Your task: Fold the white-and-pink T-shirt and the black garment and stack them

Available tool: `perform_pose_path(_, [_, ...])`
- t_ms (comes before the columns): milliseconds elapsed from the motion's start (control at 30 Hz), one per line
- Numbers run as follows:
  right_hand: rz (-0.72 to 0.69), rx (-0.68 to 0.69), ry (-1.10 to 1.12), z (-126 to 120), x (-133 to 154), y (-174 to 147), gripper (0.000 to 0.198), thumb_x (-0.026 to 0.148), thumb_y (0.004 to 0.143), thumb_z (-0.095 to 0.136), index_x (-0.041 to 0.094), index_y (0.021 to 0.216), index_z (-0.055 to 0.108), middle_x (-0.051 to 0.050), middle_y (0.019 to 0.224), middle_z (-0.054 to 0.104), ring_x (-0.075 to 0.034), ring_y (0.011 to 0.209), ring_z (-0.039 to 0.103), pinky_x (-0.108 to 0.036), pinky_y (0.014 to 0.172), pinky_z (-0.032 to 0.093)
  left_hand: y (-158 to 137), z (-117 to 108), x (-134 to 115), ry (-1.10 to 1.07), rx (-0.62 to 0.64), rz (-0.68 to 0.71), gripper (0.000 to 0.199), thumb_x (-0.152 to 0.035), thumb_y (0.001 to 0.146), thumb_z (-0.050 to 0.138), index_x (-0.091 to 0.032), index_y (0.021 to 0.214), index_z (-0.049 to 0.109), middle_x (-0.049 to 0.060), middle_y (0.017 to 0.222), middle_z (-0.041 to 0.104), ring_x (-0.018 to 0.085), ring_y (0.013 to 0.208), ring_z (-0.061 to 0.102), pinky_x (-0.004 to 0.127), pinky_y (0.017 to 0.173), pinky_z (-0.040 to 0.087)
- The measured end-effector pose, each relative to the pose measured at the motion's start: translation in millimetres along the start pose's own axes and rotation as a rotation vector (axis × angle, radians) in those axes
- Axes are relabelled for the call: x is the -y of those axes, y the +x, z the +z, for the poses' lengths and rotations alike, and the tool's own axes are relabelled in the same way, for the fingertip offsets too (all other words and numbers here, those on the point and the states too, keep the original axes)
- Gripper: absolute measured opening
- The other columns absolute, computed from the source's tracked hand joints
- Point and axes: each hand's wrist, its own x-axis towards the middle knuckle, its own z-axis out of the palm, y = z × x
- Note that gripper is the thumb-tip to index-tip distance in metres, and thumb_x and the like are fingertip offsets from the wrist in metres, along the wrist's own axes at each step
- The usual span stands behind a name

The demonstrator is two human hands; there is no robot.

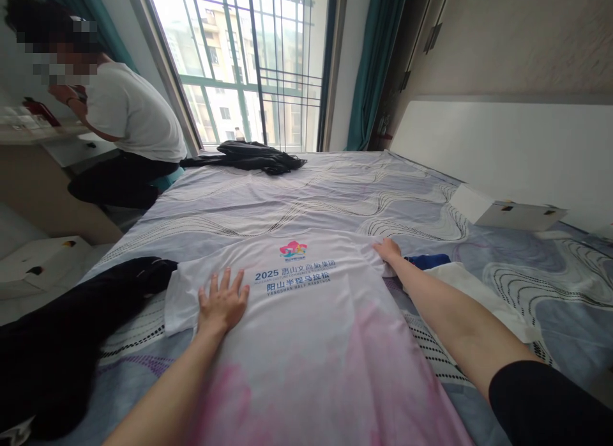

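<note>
A white T-shirt point(306, 331) with pink patches lies spread on the bed, its printed chest facing up and its collar end away from me. My left hand point(224, 302) rests flat on the shirt's left chest, fingers spread and holding nothing. At the far right, my right hand point(389, 251) has its fingers closed on the edge of the shirt's right sleeve. Part of those fingertips is hidden by the hand and cloth. The shirt's lower end runs out of view at the bottom.
Black clothing point(81, 331) lies at the left, and more black clothing point(253, 157) at the bed's far end. White cloth point(483, 296) and a blue cloth point(428, 261) lie right of the shirt. A white box point(507, 209) stands by the headboard. A person point(134, 114) sits at a desk.
</note>
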Motion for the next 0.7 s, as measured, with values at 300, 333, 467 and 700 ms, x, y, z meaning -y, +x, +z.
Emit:
perform_pose_path(300, [-0.141,0.027,-0.085,-13,60,-32,0.041,0.018,0.099,0.044,0.005,0.137,0.052,-0.029,0.128,0.063,-0.033,0.119,0.062,-0.038,0.092,0.047,0,-1,0,-0.009,-0.003,-0.003,0.063,-0.050,0.100,0.023,-0.031,0.159,0.034,0.007,0.169,0.024,0.037,0.155,0.019,0.064,0.120,0.017])
perform_pose_path(333, [-0.191,0.042,-0.087,-10,75,-41,0.042,0.020,0.099,0.047,0.005,0.139,0.050,-0.029,0.127,0.063,-0.033,0.118,0.063,-0.038,0.093,0.048,-1,-1,-1,-0.008,-0.005,-0.001,0.063,-0.050,0.100,0.023,-0.031,0.159,0.034,0.007,0.169,0.024,0.037,0.155,0.019,0.064,0.119,0.017])
perform_pose_path(467, [-0.423,0.212,-0.081,5,132,-77,0.046,0.038,0.087,0.072,0.016,0.127,0.063,-0.016,0.118,0.071,-0.028,0.110,0.068,-0.031,0.089,0.050,-1,-1,-1,0.012,-0.015,-0.012,0.062,-0.049,0.100,0.024,-0.031,0.159,0.034,0.006,0.169,0.025,0.036,0.155,0.020,0.063,0.120,0.018])
perform_pose_path(700, [-0.517,0.130,-0.103,36,108,-78,0.069,0.056,0.104,0.032,0.017,0.160,0.029,-0.011,0.168,0.026,-0.028,0.154,0.021,-0.046,0.123,0.020,-1,-1,-1,0.003,-0.010,-0.012,0.062,-0.049,0.101,0.024,-0.031,0.159,0.034,0.005,0.169,0.024,0.036,0.155,0.019,0.063,0.120,0.018])
